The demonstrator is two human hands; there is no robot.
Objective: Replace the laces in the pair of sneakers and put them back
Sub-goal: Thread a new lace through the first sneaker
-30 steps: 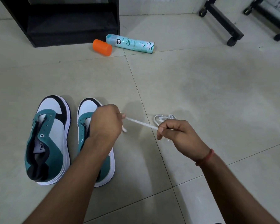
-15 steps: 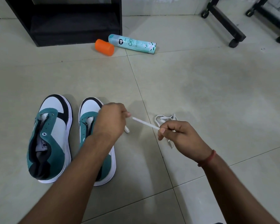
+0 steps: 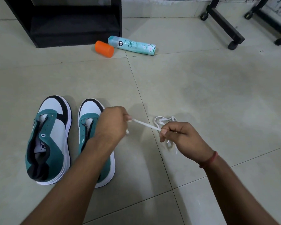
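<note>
Sneakers, pair, teal, white and black, standing side by side on the tiled floor (image 3: 201, 95), toes pointing away, eyelets bare: left sneaker (image 3: 49, 140) in full view, tongue slack and opening gaping; right sneaker (image 3: 89, 120) partly covered by the forearm crossing it. Neither is laced, so the job looks barely started.

Left hand (image 3: 111, 123), above the right sneaker's toe end, fingers curled, thumb and forefinger pinching one end of a white lace (image 3: 145, 125). Right hand (image 3: 182, 135), just to the right, fingers curled, pinching the same lace farther along. The short run between them is drawn straight and taut, probably to untwist it and present a clean tip to the first eyelet. A red thread band (image 3: 208, 159) circles the right wrist.

Loose lace (image 3: 162, 120), tangled loops, on the floor behind and beneath the right hand; whether it is the same lace's tail or a second one cannot be told. It may snag as slack feeds out.

Open floor: wide to the right and ahead, room to draw the lace sideways.

Farther back: orange cap (image 3: 104, 48) touching a pale green spray can (image 3: 132, 45), both lying down; black shelf unit (image 3: 71, 21) behind them; black castor legs (image 3: 224, 23), far right. All well apart from the working area.
</note>
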